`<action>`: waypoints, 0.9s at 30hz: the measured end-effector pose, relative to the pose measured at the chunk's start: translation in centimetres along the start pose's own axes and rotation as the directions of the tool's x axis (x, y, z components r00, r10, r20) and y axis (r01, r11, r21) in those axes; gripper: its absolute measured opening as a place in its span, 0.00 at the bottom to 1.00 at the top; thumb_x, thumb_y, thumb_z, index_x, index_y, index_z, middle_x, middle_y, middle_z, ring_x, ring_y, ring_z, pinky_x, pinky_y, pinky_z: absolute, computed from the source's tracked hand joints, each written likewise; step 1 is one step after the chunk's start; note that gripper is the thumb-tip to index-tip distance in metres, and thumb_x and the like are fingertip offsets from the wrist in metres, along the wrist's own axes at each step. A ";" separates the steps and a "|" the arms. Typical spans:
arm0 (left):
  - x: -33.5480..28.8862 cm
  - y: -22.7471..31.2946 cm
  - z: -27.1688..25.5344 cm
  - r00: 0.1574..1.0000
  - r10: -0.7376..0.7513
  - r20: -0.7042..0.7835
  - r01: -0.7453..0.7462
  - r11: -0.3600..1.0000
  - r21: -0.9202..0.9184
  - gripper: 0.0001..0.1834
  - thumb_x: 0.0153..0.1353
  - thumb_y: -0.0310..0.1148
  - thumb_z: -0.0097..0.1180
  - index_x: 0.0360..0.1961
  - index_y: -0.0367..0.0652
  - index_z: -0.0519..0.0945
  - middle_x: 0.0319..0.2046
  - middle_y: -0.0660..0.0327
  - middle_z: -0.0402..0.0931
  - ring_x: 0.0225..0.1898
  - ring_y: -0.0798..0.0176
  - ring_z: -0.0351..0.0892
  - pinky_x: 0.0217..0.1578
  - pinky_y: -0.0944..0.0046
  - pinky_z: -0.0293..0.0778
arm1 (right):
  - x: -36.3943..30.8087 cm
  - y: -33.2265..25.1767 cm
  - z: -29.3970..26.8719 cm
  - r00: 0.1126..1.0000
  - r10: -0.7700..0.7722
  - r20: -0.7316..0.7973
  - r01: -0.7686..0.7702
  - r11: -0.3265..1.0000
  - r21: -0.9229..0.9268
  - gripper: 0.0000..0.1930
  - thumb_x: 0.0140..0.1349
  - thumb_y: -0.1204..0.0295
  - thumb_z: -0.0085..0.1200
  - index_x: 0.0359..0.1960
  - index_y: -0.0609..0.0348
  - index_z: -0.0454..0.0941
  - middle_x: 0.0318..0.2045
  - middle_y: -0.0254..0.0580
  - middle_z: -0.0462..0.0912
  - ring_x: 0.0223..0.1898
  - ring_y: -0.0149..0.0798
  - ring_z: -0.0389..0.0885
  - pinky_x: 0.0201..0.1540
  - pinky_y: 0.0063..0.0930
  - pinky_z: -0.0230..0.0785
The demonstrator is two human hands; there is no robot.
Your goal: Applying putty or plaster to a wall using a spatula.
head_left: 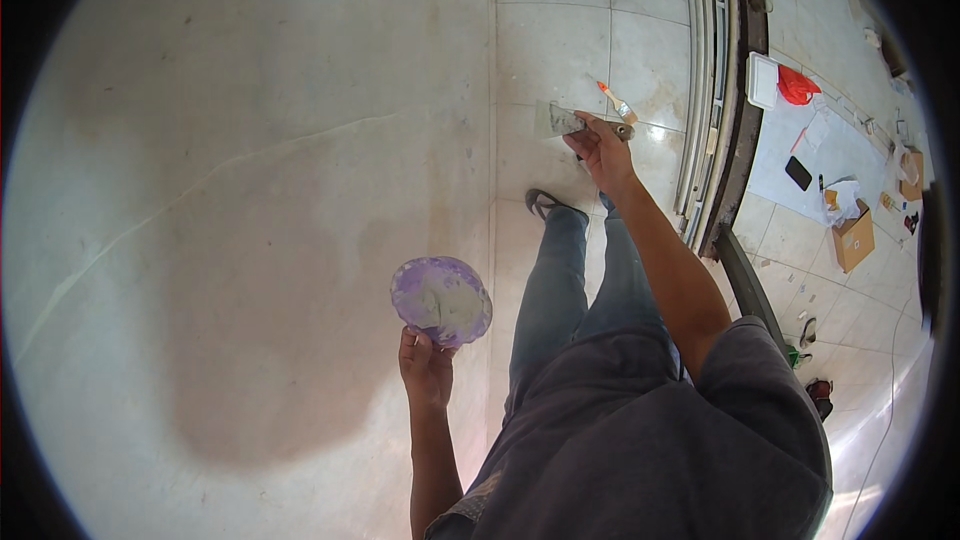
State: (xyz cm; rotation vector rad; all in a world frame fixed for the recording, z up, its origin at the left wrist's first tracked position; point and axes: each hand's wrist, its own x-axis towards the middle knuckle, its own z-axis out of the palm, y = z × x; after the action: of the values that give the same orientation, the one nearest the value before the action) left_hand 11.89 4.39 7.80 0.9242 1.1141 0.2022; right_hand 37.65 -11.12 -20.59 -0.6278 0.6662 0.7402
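My left hand (427, 372) grips the lower rim of a round purple lid (405, 290), with a smear of grey putty (445, 302) across its face. Farther ahead, my right hand (604, 154) is closed on a putty knife (558, 120), whose blade points left toward the wall (300, 50). Some grey paste seems to coat the blade. A long pale line (215, 170) curves across the wall, left of both hands. On the tiled floor just beyond the knife lies a paintbrush (617, 102) with an orange-tipped handle.
Metal door tracks (706, 90) run along the right of the tiles. Beyond them are a white lid (762, 80), a red plastic bag (798, 86), a dark phone (798, 174) and a cardboard box (853, 238). My sandalled foot (545, 202) stands near the wall's base.
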 end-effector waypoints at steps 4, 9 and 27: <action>0.8 0.7 0.8 0.999 -0.043 0.014 0.043 0.999 0.012 0.11 0.63 0.32 0.50 0.46 0.43 0.69 0.47 0.57 0.74 0.49 0.58 0.74 0.51 0.51 0.70 | 0.6 0.5 0.8 1.000 0.004 -0.002 -0.004 1.000 -0.003 0.14 0.62 0.69 0.48 0.44 0.66 0.75 0.37 0.44 0.79 0.40 0.36 0.79 0.50 0.31 0.73; 2.6 0.6 2.3 0.994 -0.101 -0.038 0.103 0.992 0.071 0.12 0.63 0.31 0.50 0.47 0.44 0.68 0.49 0.57 0.72 0.51 0.57 0.73 0.52 0.50 0.69 | 2.2 2.2 0.9 0.997 0.059 0.044 -0.059 0.998 0.007 0.15 0.62 0.70 0.48 0.45 0.68 0.75 0.38 0.44 0.78 0.40 0.35 0.78 0.50 0.29 0.73; 9.7 -4.2 1.4 0.976 -0.215 -0.049 0.220 0.945 0.243 0.23 0.64 0.35 0.49 0.58 0.43 0.61 0.56 0.58 0.66 0.57 0.57 0.67 0.57 0.52 0.66 | 5.1 11.4 -5.5 0.998 0.019 -0.063 -0.007 0.982 0.189 0.15 0.63 0.69 0.47 0.46 0.69 0.74 0.41 0.44 0.78 0.41 0.35 0.78 0.51 0.30 0.72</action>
State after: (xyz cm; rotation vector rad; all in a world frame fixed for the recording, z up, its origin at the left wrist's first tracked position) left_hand 16.31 6.52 -1.64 1.0120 1.2712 -0.1116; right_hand 30.04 -6.40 -30.82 -0.4750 0.7910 0.6619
